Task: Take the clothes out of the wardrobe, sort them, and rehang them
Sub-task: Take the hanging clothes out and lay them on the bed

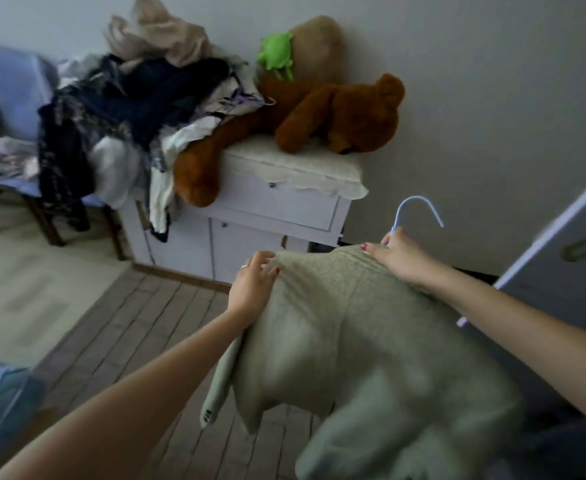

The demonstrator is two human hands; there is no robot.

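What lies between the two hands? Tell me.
In the head view, the shoulder and collar of the pale green garment span the stretch between the left hand and the right hand, which grips the hanger at its neck.

A white cabinet (270, 209) stands against the wall, its top covered by a cream cloth (305, 171) with a scalloped edge. On the cloth lies a brown teddy bear (336, 112), one leg hanging over the front. A pile of clothes (139, 98) rests partly on the cabinet and partly on the bed (14, 181) beside it, spilling down the side. The cabinet stands on a wooden floor (153, 323).
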